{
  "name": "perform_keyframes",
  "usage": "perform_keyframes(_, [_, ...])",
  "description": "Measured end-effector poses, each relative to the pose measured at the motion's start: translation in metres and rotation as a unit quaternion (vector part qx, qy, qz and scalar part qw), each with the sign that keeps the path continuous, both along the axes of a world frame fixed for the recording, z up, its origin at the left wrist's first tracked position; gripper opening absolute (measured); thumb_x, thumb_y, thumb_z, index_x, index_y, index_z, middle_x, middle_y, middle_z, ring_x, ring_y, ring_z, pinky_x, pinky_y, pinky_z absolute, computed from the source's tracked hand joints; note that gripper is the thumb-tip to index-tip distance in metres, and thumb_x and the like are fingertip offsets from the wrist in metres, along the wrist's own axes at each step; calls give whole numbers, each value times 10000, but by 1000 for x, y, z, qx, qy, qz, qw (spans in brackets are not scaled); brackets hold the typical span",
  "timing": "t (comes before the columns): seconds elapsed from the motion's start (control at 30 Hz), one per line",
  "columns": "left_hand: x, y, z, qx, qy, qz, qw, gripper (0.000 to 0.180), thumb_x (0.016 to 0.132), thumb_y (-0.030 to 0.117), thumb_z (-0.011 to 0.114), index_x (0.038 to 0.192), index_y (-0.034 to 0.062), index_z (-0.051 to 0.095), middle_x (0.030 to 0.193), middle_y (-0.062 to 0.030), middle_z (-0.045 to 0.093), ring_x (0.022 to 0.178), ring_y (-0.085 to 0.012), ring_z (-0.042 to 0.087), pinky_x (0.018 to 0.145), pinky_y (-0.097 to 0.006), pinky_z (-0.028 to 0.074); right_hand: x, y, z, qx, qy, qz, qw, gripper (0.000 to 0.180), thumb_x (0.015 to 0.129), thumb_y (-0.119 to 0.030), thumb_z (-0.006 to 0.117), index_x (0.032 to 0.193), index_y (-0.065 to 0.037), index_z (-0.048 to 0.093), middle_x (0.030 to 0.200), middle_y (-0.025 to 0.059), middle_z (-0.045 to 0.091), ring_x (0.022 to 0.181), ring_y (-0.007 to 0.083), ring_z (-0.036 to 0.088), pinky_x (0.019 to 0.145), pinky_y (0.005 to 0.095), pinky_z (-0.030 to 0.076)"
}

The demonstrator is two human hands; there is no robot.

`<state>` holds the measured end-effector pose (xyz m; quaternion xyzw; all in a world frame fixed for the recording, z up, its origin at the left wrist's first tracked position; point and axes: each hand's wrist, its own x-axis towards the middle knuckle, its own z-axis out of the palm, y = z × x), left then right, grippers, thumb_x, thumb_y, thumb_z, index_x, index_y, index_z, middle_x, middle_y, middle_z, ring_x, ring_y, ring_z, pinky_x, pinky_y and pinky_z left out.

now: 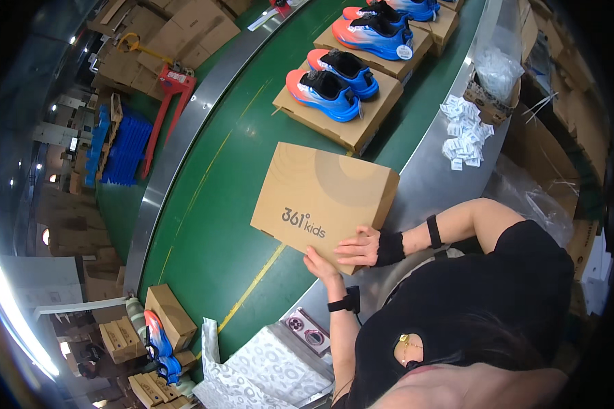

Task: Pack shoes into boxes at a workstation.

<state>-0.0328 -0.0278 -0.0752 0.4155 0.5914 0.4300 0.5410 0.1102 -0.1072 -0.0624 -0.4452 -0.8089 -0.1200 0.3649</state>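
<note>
A closed brown cardboard shoebox with dark printing on its lid is in front of me, over the green conveyor belt. At its near edge, my left hand grips the box, some fingers hidden below. My right hand lies over the near right corner, fingers bent on the lid and the palm against the side. Whether the box rests on the belt or is slightly raised, I cannot tell. Just beyond it, a pair of blue and coral sneakers stands on another shoebox.
More sneakers on boxes line the far belt. Small white packets lie on the metal edge at right, beside a carton of clear plastic. Patterned wrapping paper and a phone lie near left. A red pallet jack stands beyond.
</note>
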Motion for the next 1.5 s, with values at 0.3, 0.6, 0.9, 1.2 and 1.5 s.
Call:
perform_keyframes(0.3, [-15, 15, 4, -89, -301, -89, 945, 571, 765, 404, 509, 1166, 10, 405, 1113, -120, 502, 1010, -243, 502, 852, -359, 416, 92, 75, 37, 12, 107, 25, 994, 173, 699, -169, 586, 860, -105, 584, 905, 55, 581, 822, 245, 541, 676, 356, 435])
perform_keyframes(0.6, [-196, -131, 54, 198, -467, 74, 858, 552, 781, 406, 510, 1188, 47, 407, 1183, -121, 450, 1069, -285, 430, 874, -435, 390, 250, 187, 130, -380, 1, -349, 857, 703, 688, -416, 605, 1249, -65, 370, 1098, 233, 514, 1035, 321, 501, 868, 382, 387])
perform_keyframes(0.9, [-240, -326, 124, 358, -239, 601, 674, 855, 659, 574, 562, 1291, 88, 253, 1287, -143, 312, 1168, -317, 342, 942, -492, 290, 248, 214, 72, -336, -116, -302, 885, 566, 618, -320, 645, 1102, -83, 470, 904, 182, 580, 837, 337, 569, 792, 425, 424])
perform_keyframes(1.2, [-183, -191, 43, 20, -13, 342, 939, 624, 821, 452, 456, 1279, 56, 307, 1333, -205, 253, 1132, -341, 378, 928, -432, 318, 78, 37, 73, -347, -252, 136, 893, 199, 524, -313, 600, 430, -185, 479, 458, 17, 492, 503, 192, 520, 577, 336, 340])
perform_keyframes(1.5, [1, -56, 36, 176, 348, -363, 846, 392, 875, 359, 405, 1111, 69, 523, 1171, -193, 470, 1129, -324, 406, 952, -432, 267, 71, 117, 54, -178, 25, -23, 984, 143, 692, -243, 560, 738, -109, 583, 943, 122, 563, 961, 244, 507, 756, 478, 375])
